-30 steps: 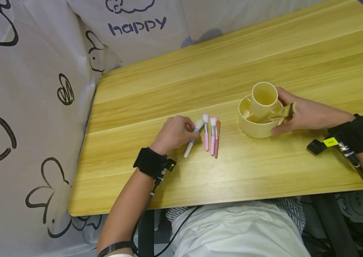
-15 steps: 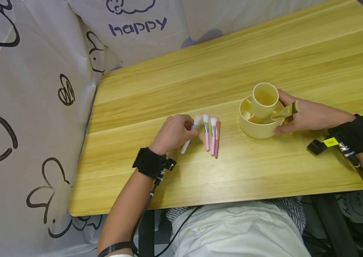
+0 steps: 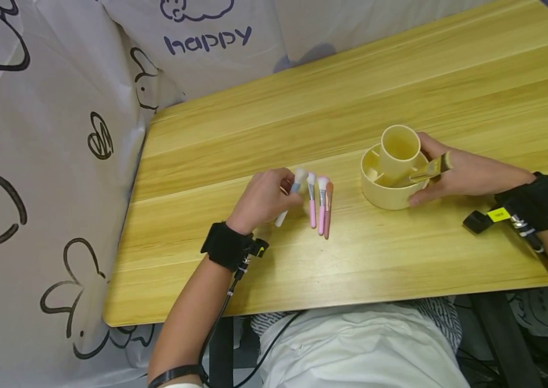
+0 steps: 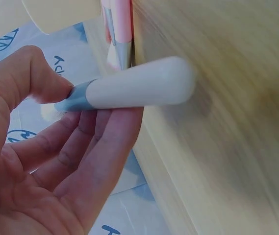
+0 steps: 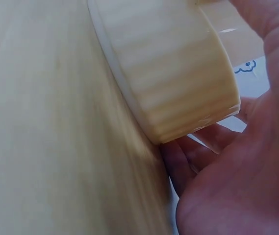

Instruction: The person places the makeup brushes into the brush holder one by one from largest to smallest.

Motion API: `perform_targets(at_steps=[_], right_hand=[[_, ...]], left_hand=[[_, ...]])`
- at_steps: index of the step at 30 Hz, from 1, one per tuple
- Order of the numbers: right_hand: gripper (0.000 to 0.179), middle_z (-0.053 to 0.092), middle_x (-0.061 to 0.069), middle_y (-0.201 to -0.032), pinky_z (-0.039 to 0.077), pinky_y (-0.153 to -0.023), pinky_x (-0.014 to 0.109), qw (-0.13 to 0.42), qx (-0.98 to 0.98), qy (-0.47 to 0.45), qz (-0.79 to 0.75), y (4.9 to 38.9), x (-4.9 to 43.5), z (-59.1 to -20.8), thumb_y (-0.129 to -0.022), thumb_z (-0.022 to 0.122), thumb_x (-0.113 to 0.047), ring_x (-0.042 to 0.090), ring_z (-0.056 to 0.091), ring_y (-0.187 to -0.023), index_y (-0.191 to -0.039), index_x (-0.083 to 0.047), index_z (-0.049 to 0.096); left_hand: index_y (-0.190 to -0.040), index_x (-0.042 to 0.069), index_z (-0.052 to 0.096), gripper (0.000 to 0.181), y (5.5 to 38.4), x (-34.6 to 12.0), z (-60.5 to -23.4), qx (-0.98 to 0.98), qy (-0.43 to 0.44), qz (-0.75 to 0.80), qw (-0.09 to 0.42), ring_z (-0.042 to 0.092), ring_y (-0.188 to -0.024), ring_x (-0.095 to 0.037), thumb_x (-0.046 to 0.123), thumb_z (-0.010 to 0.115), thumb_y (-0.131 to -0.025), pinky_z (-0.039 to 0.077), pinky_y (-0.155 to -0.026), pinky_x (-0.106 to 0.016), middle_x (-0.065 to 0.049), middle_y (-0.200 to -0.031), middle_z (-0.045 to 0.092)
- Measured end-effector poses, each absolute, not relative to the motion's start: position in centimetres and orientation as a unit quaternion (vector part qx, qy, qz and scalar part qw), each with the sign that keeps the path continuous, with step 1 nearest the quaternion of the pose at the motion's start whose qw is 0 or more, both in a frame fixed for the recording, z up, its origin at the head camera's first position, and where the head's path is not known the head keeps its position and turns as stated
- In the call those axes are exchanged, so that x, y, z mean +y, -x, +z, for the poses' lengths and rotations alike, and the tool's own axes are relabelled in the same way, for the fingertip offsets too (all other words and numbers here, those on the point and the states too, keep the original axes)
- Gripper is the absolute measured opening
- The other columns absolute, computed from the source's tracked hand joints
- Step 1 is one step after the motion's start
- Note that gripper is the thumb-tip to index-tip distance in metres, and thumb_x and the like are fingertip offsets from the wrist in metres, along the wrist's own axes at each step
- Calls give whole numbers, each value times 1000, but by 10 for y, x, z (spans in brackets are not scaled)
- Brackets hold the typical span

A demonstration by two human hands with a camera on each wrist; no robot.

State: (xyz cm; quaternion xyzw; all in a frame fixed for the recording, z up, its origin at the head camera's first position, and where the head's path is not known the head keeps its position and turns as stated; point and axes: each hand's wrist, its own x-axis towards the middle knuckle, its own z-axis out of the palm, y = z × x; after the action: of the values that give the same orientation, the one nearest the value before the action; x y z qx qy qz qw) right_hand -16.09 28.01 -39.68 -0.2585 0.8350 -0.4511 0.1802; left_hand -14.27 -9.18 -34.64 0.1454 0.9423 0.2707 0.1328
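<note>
My left hand (image 3: 269, 195) pinches a makeup brush (image 4: 141, 84) between thumb and fingers. It has a white handle, a blue ferrule and pale bristles, which point away from me in the head view. Just right of it lie two pink-handled makeup brushes (image 3: 312, 210) with white bristles, and a darker pink makeup brush (image 3: 327, 218) with brownish bristles. My right hand (image 3: 463, 170) grips the right side of a cream round organizer (image 3: 390, 198), thumb at the front, other fingers partly hidden behind. A tall cup (image 3: 400, 145) rises from the organizer's middle, with divided compartments around it.
A gold-coloured piece (image 3: 430, 170) leans out of the organizer beside my right hand; its kind is unclear. All this stands on a wooden table (image 3: 264, 129). White cloth (image 3: 75, 188) with drawings hangs along the left and back edges.
The white-handled brush, lying under my left fingers at first, is now held between them, and its handle end has shifted slightly up in view. The right hand and organizer stay almost still.
</note>
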Motion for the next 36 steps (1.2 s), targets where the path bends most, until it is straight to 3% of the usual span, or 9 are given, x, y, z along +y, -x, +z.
perform_targets(at_steps=[10,19,26,36], right_hand=[[113,50,-16,-143,36,-99,1,159,839,309,-420,159,284,-397,-79,90,-14,-8,46,-129,-162,-37,18],[113,46,-10,-144,32,-99,2,164,828,286,-454,161,282,-397,-76,92,-11,-1,44,-130,-160,-32,21],[112,46,-10,-142,32,-99,2,153,833,282,-451,162,283,-397,-75,93,-11,-1,45,-128,-159,-30,22],[109,50,-11,-139,37,-97,3,137,831,313,-439,160,286,-399,-78,90,-9,-2,48,-125,-160,-29,23]], left_hand=[[-112,3,70,26,141,-88,-343,944,-156,267,115,73,-85,-19,16,72,-90,61,-64,-23,-11,-103,76],[-112,3,71,25,141,-85,-340,943,-160,275,99,74,-87,-19,16,73,-91,63,-67,-24,-12,-105,77],[-122,4,70,33,141,-85,-341,941,-148,290,91,75,-98,-22,18,71,-92,64,-77,-29,-12,-112,76],[-123,4,69,32,142,-79,-344,922,-163,346,64,77,-97,-26,13,69,-93,65,-79,-30,-13,-111,76]])
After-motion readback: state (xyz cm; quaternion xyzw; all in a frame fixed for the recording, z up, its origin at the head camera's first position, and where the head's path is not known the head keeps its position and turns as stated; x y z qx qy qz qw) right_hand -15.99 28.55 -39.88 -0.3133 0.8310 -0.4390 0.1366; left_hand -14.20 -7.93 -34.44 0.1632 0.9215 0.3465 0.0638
